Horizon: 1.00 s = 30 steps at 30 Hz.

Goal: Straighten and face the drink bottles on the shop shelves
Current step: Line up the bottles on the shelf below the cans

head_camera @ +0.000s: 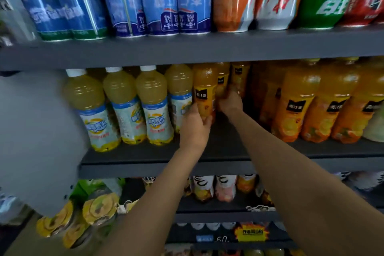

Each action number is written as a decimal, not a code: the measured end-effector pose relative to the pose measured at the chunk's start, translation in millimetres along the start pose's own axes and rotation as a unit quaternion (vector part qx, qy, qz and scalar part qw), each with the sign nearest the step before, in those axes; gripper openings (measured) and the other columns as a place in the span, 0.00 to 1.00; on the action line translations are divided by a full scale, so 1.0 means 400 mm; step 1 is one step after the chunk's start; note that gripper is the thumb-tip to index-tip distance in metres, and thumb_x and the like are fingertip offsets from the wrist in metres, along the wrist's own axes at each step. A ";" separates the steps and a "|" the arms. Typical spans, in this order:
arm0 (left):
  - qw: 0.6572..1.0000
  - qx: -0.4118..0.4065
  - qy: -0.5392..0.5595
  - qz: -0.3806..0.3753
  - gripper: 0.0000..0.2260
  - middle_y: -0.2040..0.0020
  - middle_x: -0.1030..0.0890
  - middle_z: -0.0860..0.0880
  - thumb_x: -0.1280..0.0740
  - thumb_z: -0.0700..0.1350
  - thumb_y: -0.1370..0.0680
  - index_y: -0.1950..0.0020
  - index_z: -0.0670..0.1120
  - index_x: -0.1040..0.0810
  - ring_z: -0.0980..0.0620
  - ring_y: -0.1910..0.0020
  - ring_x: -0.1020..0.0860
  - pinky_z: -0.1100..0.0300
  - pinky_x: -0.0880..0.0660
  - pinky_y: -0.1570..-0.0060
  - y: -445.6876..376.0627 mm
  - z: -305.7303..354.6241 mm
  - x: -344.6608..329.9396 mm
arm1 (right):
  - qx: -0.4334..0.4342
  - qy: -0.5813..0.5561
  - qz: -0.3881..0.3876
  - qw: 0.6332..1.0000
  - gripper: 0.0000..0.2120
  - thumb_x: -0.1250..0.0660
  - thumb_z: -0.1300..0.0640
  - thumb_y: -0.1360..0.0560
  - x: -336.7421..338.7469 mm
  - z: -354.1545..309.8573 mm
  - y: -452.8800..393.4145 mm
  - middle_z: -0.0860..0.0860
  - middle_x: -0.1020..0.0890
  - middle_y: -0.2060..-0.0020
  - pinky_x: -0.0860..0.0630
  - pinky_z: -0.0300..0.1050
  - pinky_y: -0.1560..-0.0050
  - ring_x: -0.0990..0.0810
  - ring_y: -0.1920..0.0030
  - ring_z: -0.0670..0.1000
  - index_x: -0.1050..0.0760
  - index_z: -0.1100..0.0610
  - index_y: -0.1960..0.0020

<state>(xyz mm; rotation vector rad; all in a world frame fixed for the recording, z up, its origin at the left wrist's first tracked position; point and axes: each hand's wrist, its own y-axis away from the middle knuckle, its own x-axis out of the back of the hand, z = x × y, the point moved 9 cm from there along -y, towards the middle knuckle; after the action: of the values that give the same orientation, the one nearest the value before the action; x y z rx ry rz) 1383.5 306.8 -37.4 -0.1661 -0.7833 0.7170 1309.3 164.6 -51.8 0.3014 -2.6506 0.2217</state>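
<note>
Mid-shelf [166,155]: both grips on orange bottles [204,91].

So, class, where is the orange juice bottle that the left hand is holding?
The orange juice bottle stands on the middle shelf near the centre of the head view, just right of the pale yellow drink bottles, with the right hand reaching behind it.

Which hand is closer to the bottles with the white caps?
Left. The left hand grips an orange juice bottle right beside the white-capped bottles. The right hand reaches in deeper, on that bottle's far side, holding another orange bottle.
</note>
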 end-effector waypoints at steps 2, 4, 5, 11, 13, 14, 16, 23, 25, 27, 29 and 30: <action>1.000 0.020 0.011 0.000 0.21 0.37 0.26 0.42 0.34 0.43 0.23 0.32 0.40 0.33 0.45 0.38 0.27 0.57 0.31 0.40 -0.010 -0.006 -0.027 | -0.008 0.005 0.002 1.000 0.21 0.36 0.53 0.24 -0.003 0.008 -0.001 0.56 0.24 0.40 0.29 0.54 0.40 0.25 0.39 0.58 0.36 0.54 0.33; 0.999 0.048 0.019 0.012 0.27 0.31 0.32 0.41 0.34 0.44 0.23 0.27 0.40 0.41 0.45 0.32 0.33 0.55 0.35 0.34 -0.013 0.000 -0.051 | -0.003 0.010 -0.014 1.000 0.25 0.36 0.53 0.23 -0.004 0.012 0.001 0.57 0.25 0.39 0.30 0.54 0.40 0.26 0.38 0.58 0.41 0.53 0.30; 0.997 0.066 0.029 0.016 0.30 0.29 0.36 0.41 0.35 0.44 0.23 0.26 0.40 0.45 0.45 0.30 0.36 0.54 0.38 0.31 -0.012 0.005 -0.061 | 0.000 0.015 -0.031 0.999 0.26 0.36 0.53 0.23 -0.008 0.013 0.002 0.57 0.26 0.38 0.31 0.54 0.39 0.27 0.37 0.59 0.43 0.54 0.28; 0.981 0.146 0.091 0.088 0.37 0.24 0.45 0.42 0.32 0.43 0.24 0.24 0.40 0.53 0.46 0.25 0.46 0.56 0.46 0.28 -0.034 0.002 -0.085 | 0.020 0.045 -0.039 0.998 0.17 0.39 0.56 0.22 -0.018 0.020 0.007 0.57 0.26 0.40 0.28 0.52 0.41 0.25 0.41 0.57 0.37 0.56 0.35; 0.979 0.157 0.084 0.100 0.38 0.25 0.44 0.41 0.31 0.43 0.25 0.24 0.40 0.53 0.44 0.26 0.45 0.54 0.44 0.28 -0.040 -0.004 -0.092 | 0.036 0.099 -0.013 0.994 0.19 0.39 0.56 0.22 -0.008 0.026 0.021 0.58 0.30 0.37 0.27 0.54 0.42 0.25 0.42 0.59 0.40 0.58 0.33; 0.979 0.157 0.077 0.105 0.38 0.26 0.43 0.40 0.31 0.43 0.25 0.24 0.40 0.52 0.44 0.26 0.44 0.54 0.43 0.28 -0.044 -0.003 -0.094 | 0.038 0.116 0.009 0.993 0.22 0.38 0.57 0.22 0.004 0.033 0.029 0.59 0.33 0.35 0.27 0.54 0.43 0.26 0.41 0.60 0.41 0.59 0.32; 0.979 0.159 0.054 0.112 0.37 0.27 0.41 0.39 0.31 0.43 0.25 0.25 0.39 0.50 0.43 0.27 0.41 0.53 0.41 0.29 -0.048 -0.002 -0.096 | 0.026 0.120 0.055 0.991 0.27 0.35 0.56 0.24 0.037 0.053 0.051 0.60 0.36 0.33 0.28 0.53 0.44 0.27 0.40 0.61 0.43 0.61 0.31; 0.974 0.208 -0.059 0.075 0.33 0.28 0.38 0.41 0.35 0.48 0.23 0.25 0.41 0.49 0.40 0.31 0.40 0.49 0.42 0.34 -0.038 0.000 -0.126 | 0.014 0.127 0.085 0.988 0.26 0.40 0.62 0.22 0.117 0.095 0.086 0.62 0.36 0.32 0.32 0.53 0.38 0.32 0.35 0.63 0.46 0.63 0.28; 0.975 0.203 -0.052 0.071 0.32 0.28 0.38 0.41 0.35 0.48 0.23 0.25 0.41 0.48 0.40 0.31 0.39 0.49 0.41 0.34 -0.042 0.000 -0.135 | 0.022 0.120 0.074 0.990 0.25 0.40 0.63 0.22 0.118 0.093 0.076 0.62 0.34 0.33 0.32 0.53 0.38 0.32 0.35 0.62 0.45 0.63 0.28; 0.979 0.186 -0.051 0.066 0.31 0.28 0.37 0.41 0.34 0.47 0.23 0.26 0.40 0.46 0.40 0.31 0.38 0.50 0.39 0.34 -0.047 -0.004 -0.134 | 0.013 0.096 0.062 0.993 0.25 0.40 0.63 0.22 0.115 0.097 0.064 0.61 0.34 0.33 0.29 0.55 0.38 0.31 0.35 0.62 0.45 0.62 0.28; 0.983 0.162 -0.059 0.054 0.30 0.29 0.36 0.40 0.34 0.46 0.23 0.27 0.39 0.44 0.40 0.31 0.37 0.50 0.38 0.34 -0.054 -0.006 -0.131 | 0.005 0.078 0.056 0.995 0.27 0.39 0.64 0.23 0.112 0.104 0.055 0.61 0.34 0.33 0.26 0.59 0.42 0.30 0.36 0.63 0.45 0.61 0.28; 0.985 0.152 -0.062 0.045 0.29 0.30 0.36 0.40 0.34 0.46 0.23 0.28 0.39 0.43 0.40 0.31 0.36 0.50 0.38 0.34 -0.055 -0.009 -0.129 | 0.002 0.074 0.052 0.996 0.27 0.39 0.64 0.23 0.108 0.107 0.055 0.60 0.34 0.33 0.25 0.60 0.44 0.29 0.36 0.63 0.46 0.61 0.28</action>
<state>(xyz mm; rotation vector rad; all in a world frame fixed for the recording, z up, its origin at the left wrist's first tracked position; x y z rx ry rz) 1372.3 257.4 -61.5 0.1214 -0.7782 0.9298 1248.1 169.4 -71.8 0.1427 -2.5215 0.2716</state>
